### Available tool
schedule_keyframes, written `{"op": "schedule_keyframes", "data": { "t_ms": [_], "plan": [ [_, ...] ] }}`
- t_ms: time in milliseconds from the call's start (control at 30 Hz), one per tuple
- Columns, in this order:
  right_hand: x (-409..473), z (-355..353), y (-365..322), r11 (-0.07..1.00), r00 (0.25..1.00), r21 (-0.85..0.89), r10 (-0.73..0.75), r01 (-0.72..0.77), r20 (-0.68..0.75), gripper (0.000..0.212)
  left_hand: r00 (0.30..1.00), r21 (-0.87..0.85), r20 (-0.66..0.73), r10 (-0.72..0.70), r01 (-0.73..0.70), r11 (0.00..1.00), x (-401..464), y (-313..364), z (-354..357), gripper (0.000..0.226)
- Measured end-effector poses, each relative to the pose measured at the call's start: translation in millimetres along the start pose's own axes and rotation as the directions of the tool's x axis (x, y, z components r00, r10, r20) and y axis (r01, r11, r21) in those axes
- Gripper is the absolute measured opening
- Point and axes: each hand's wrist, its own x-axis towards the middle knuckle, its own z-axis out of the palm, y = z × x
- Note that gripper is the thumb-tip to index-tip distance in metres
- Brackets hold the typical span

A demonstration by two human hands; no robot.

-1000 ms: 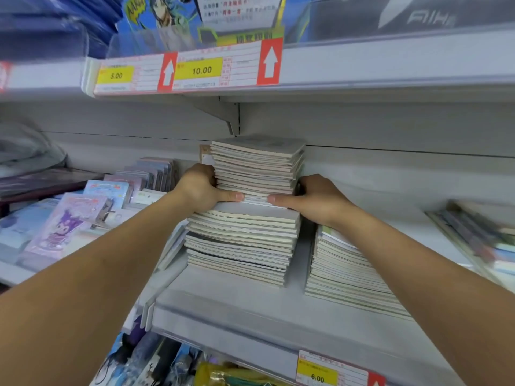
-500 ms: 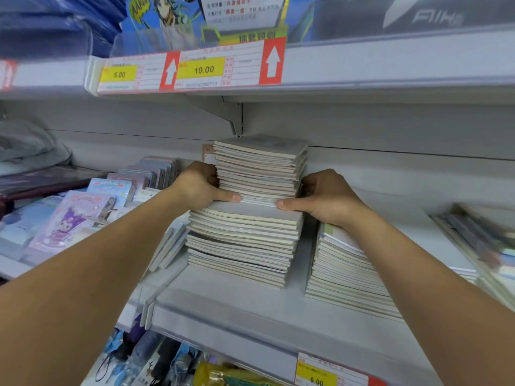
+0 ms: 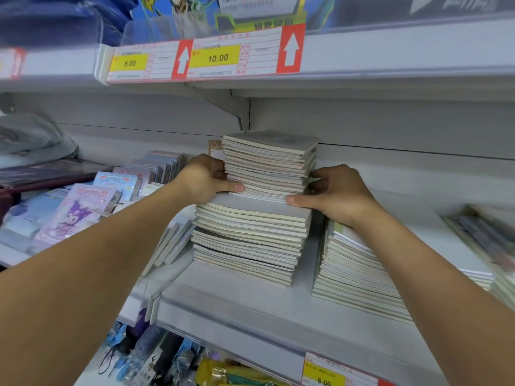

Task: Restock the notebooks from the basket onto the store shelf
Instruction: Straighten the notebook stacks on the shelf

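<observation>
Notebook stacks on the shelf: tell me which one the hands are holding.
The upper batch, sitting atop the middle stack. The left hand and right hand grip its two sides; the lower right stack lies untouched under the right wrist.

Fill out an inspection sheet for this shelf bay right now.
Surface: grey store shelf, price strip along its front edge.
Job's things: upper bundle of notebooks sits on the lower notebook stack; another stack lies to the right. Basket not in view.
Clutter: cartoon-character packs on the left.
Hands: left hand and right hand grip the upper bundle's sides, thumbs along its bottom front edge.
Cables: nothing seen.
Surroundings: upper shelf with price tags; goods hanging below.
</observation>
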Motion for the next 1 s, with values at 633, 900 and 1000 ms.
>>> {"op": "schedule_keyframes", "data": {
  "t_ms": [633, 900, 1000],
  "plan": [
    [-5.0, 2.5, -2.8, 0.998, 1.0, 0.068, -0.018, 0.017, 0.019, 0.042, 0.994, -0.024, -0.043, 0.104, -0.105, 0.994, -16.3, -2.9, 8.6, 0.027],
    [-4.7, -7.4, 4.8, 0.959, 0.986, 0.276, 0.013, -0.059, 0.164, 0.036, 0.981, 0.137, -0.17, 0.093, -0.07, 0.988, -13.9, -11.2, 12.4, 0.06],
    [-5.6, -8.5, 6.3, 0.95, 0.98, 0.305, 0.008, -0.07, 0.199, 0.032, 0.981, 0.131, -0.177, 0.085, -0.062, 0.989, -14.8, -12.1, 11.3, 0.087]
  ]
}}
